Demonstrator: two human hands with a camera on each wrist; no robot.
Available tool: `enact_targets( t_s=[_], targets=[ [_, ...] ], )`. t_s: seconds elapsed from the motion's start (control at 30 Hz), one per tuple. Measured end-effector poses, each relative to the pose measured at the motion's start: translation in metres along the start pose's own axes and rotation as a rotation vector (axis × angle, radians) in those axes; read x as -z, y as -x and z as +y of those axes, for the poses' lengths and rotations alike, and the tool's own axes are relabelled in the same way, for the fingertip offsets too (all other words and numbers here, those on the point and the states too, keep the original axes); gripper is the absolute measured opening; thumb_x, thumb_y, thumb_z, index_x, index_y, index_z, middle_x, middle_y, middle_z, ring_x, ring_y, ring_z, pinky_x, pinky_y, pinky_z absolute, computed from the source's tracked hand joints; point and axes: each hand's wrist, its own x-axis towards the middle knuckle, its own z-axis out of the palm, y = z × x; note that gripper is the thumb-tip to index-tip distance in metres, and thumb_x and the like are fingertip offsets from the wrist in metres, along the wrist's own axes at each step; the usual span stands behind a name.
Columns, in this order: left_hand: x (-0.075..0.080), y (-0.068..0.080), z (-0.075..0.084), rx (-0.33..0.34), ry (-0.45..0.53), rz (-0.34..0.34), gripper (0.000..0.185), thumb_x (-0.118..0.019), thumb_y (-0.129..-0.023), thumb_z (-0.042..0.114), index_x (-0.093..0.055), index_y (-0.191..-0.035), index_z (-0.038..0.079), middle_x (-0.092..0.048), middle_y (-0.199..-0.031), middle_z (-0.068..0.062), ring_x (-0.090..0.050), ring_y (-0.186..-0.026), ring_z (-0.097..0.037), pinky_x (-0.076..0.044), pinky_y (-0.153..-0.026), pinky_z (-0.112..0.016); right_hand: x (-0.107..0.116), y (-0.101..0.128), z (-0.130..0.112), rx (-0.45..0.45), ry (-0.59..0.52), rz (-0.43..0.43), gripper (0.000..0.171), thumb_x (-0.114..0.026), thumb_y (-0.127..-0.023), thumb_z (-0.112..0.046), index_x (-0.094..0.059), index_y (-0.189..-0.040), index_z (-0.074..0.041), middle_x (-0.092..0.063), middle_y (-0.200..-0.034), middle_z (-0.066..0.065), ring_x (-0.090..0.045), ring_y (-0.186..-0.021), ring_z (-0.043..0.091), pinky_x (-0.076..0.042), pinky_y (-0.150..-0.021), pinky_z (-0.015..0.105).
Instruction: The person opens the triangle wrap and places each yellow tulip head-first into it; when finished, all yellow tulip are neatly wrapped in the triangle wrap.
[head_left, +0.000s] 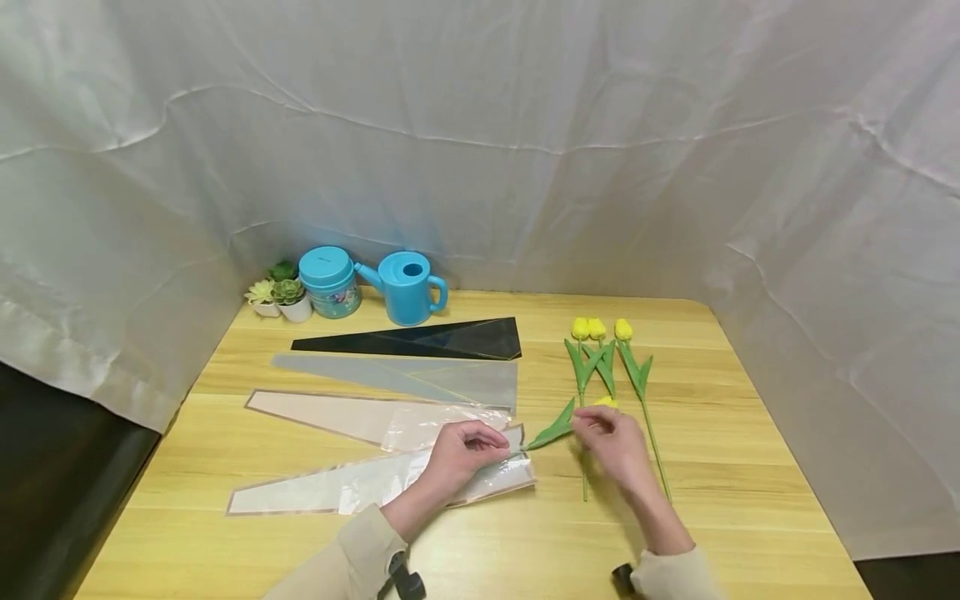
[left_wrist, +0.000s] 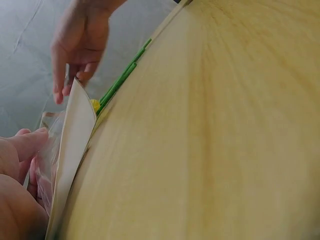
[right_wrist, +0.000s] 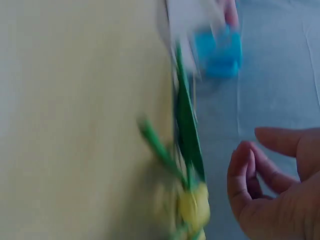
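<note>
"What has the left hand (head_left: 459, 458) got hold of?"

"The front sleeve (head_left: 300, 496). Thumb and fingers pinch its clear film near the wide end, the one facing the table's (head_left: 750, 500) right edge."

"And the right hand (head_left: 618, 446)?"

"Fingers loosely bent, thumb apart from them, with a gap in between. It grips nothing; it hangs just beside the tulip (head_left: 553, 427)."

"Where exactly is that tulip?"

"Between the two hands, a little closer to the table's right edge than to the left. Its leaf slants from one hand toward the other, and a yellow bloom (head_left: 606, 402) shows just past the right hand. The stem end meets the front sleeve's wide end. How far in it goes, I can't tell from here."

"What lies around them?"

"Three more tulips (head_left: 588, 371) nearer the right edge, blooms toward the far edge; two have crossing leaves, the third sits slightly apart. Beyond the front sleeve come another white sleeve (head_left: 337, 412), a grey sleeve (head_left: 480, 379) and, closest to the far edge, a black sleeve (head_left: 450, 340). All narrow toward the left edge."

"And by the far left corner?"

"Small potted plants (head_left: 288, 293), a blue jar (head_left: 333, 287), then a watering can (head_left: 408, 298), its spout toward the jar."
</note>
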Motion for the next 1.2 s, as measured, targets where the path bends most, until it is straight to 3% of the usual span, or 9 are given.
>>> enact_targets(
  t_s=[0.07, 0.17, 0.27, 0.33, 0.57, 0.87, 1.2],
  targets=[
    [0.0, 0.0, 0.0, 0.0, -0.008, 0.002, 0.016, -0.088, -0.079, 0.004, -0.08, -0.092, 0.002, -0.078, -0.089, -0.014, -0.066, -0.071, -0.006, -0.053, -0.065, -0.019, 0.017, -0.012, 0.004, 0.092, 0.139, 0.029, 0.03, -0.073, -0.098, -0.018, -0.071, -0.124, -0.004, -0.069, -0.114, 0.013, -0.064, -0.099, 0.023, -0.057, -0.083, 0.028],
    [0.0, -0.001, -0.002, -0.004, -0.01, 0.0, 0.016, -0.088, -0.079, 0.005, -0.08, -0.092, 0.002, -0.078, -0.089, -0.014, -0.066, -0.071, -0.005, -0.053, -0.066, -0.019, 0.037, -0.031, 0.014, 0.245, 0.291, 0.024, 0.025, -0.074, -0.097, -0.016, -0.074, -0.12, -0.005, -0.069, -0.119, 0.014, -0.062, -0.111, 0.03, -0.054, -0.097, 0.044],
    [-0.001, -0.001, -0.004, -0.004, -0.011, 0.0, 0.016, -0.088, -0.079, 0.005, -0.079, -0.092, 0.002, -0.078, -0.09, -0.014, -0.066, -0.072, -0.006, -0.053, -0.066, -0.019, 0.049, -0.047, 0.025, 0.362, 0.38, -0.019, 0.019, -0.075, -0.096, -0.012, -0.076, -0.114, -0.007, -0.069, -0.122, 0.015, -0.059, -0.118, 0.037, -0.048, -0.103, 0.059],
    [-0.001, -0.001, -0.005, -0.001, -0.011, -0.002, 0.016, -0.088, -0.079, 0.004, -0.079, -0.093, 0.002, -0.078, -0.09, -0.015, -0.066, -0.072, -0.006, -0.053, -0.067, -0.019, 0.053, -0.055, 0.03, 0.406, 0.403, -0.063, 0.016, -0.077, -0.094, -0.01, -0.077, -0.11, -0.009, -0.07, -0.12, 0.013, -0.059, -0.119, 0.038, -0.045, -0.104, 0.063],
    [-0.001, 0.0, -0.006, 0.007, -0.008, -0.01, 0.016, -0.087, -0.08, 0.002, -0.079, -0.093, 0.002, -0.078, -0.091, -0.016, -0.067, -0.074, -0.005, -0.053, -0.068, -0.018, 0.053, -0.069, 0.041, 0.458, 0.452, -0.228, 0.014, -0.08, -0.09, -0.009, -0.079, -0.103, -0.015, -0.072, -0.109, 0.002, -0.064, -0.107, 0.029, -0.053, -0.093, 0.053],
    [0.0, -0.001, -0.006, -0.01, 0.001, -0.009, 0.016, -0.086, -0.08, 0.001, -0.079, -0.094, 0.001, -0.078, -0.092, -0.017, -0.067, -0.074, -0.005, -0.053, -0.068, -0.018, 0.053, -0.076, 0.044, 0.453, 0.493, -0.278, 0.011, -0.079, -0.092, -0.01, -0.078, -0.096, -0.02, -0.071, -0.107, -0.001, -0.064, -0.111, 0.031, -0.052, -0.098, 0.059],
    [0.0, -0.001, -0.005, -0.006, 0.0, -0.012, 0.015, -0.086, -0.081, 0.002, -0.079, -0.094, 0.001, -0.079, -0.092, -0.017, -0.068, -0.074, -0.005, -0.053, -0.068, -0.018, 0.054, -0.078, 0.046, 0.555, 0.53, -0.321, 0.012, -0.077, -0.093, -0.009, -0.074, -0.091, -0.02, -0.071, -0.104, -0.002, -0.063, -0.111, 0.034, -0.043, -0.107, 0.066]
  ],
)
